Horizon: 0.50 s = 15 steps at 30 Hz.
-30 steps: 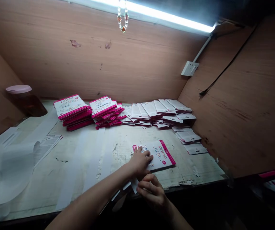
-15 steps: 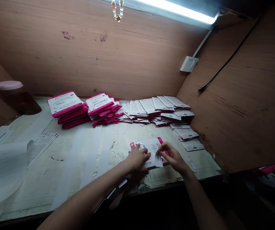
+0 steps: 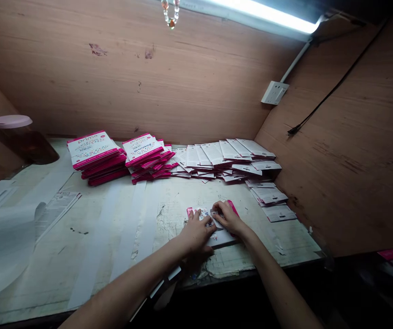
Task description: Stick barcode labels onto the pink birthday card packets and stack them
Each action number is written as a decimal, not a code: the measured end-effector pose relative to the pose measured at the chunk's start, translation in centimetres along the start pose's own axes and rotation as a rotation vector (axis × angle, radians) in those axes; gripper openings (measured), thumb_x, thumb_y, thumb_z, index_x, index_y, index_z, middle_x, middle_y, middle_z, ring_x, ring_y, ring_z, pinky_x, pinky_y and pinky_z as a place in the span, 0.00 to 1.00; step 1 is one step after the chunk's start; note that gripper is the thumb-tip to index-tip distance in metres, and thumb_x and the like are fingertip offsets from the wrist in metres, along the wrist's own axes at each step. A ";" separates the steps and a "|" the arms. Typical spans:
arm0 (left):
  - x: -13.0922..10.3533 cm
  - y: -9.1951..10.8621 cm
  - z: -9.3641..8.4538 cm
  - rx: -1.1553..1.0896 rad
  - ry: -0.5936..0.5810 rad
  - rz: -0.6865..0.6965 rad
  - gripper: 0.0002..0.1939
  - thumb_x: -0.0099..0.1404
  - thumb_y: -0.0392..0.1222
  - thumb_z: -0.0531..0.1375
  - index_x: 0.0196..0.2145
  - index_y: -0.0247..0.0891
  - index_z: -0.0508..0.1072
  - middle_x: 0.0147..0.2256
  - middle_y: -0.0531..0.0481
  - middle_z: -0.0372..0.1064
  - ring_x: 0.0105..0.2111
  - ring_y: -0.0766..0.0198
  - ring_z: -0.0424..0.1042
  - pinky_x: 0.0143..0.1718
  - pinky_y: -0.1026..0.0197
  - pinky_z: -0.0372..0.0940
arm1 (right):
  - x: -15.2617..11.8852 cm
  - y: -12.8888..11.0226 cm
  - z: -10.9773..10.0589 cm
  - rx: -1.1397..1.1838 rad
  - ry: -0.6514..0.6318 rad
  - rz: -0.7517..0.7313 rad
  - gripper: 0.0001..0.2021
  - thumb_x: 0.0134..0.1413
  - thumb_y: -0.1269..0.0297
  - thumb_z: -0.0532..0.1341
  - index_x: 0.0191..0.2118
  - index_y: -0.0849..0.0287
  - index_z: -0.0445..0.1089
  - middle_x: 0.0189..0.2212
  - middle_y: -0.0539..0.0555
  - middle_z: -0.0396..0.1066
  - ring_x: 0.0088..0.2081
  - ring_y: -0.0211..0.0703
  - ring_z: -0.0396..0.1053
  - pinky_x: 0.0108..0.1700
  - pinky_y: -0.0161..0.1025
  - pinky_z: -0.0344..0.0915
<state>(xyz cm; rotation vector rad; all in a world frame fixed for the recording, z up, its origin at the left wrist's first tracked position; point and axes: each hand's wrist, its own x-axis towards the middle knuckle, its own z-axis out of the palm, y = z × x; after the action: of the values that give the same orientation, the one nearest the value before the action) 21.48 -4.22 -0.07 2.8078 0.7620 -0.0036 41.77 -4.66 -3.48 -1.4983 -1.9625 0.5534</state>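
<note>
A pink-and-white printed packet [image 3: 222, 238] lies flat near the table's front edge, partly covered by both hands. My left hand [image 3: 198, 232] rests on its left part with fingers spread, pressing it down. My right hand [image 3: 229, 218] is over the packet's right part, thumb and fingers pinched on a small whitish slip [image 3: 217, 218], perhaps a sticker, held against the packet's middle. The fingertips of both hands are close together there, and much of the slip is hidden.
Behind stand stacks of pink-and-white packets [image 3: 95, 148], with a long row of overlapping white-backed packets [image 3: 213, 153] to their right. At left are a lidded jar [image 3: 25, 141], printed sheets [image 3: 57, 208] and a curled translucent sheet [image 3: 4, 246]. Wooden walls [image 3: 196, 87] enclose the table.
My right hand has moved left and slightly up with the slip, from the packet's front edge to its middle. My left hand stays on the packet.
</note>
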 end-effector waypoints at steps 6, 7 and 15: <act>-0.1 -0.2 0.3 -0.029 0.030 0.020 0.36 0.49 0.58 0.69 0.53 0.46 0.66 0.54 0.43 0.63 0.58 0.30 0.54 0.54 0.28 0.49 | 0.8 0.3 0.1 -0.114 0.140 0.029 0.29 0.50 0.66 0.65 0.58 0.55 0.58 0.46 0.56 0.59 0.48 0.49 0.62 0.53 0.51 0.62; -0.1 -0.2 0.4 -0.035 0.041 0.026 0.35 0.49 0.58 0.69 0.52 0.46 0.66 0.54 0.44 0.64 0.58 0.30 0.54 0.55 0.28 0.49 | 0.9 0.2 0.2 -0.140 0.170 0.022 0.31 0.49 0.65 0.66 0.59 0.55 0.57 0.47 0.57 0.58 0.48 0.49 0.62 0.53 0.51 0.62; -0.2 -0.6 1.5 -0.011 0.085 -0.003 0.37 0.47 0.63 0.68 0.49 0.39 0.67 0.54 0.39 0.63 0.58 0.34 0.56 0.58 0.33 0.48 | -6.1 -1.5 0.8 -0.493 0.137 -0.275 0.24 0.58 0.72 0.57 0.59 0.46 0.64 0.54 0.53 0.70 0.57 0.57 0.57 0.54 0.58 0.59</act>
<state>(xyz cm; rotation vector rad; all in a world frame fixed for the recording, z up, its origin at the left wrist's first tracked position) 21.14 -4.14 -1.60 2.8122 0.7828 0.1196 41.24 -10.96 -4.37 -1.4537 -2.2448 -0.1617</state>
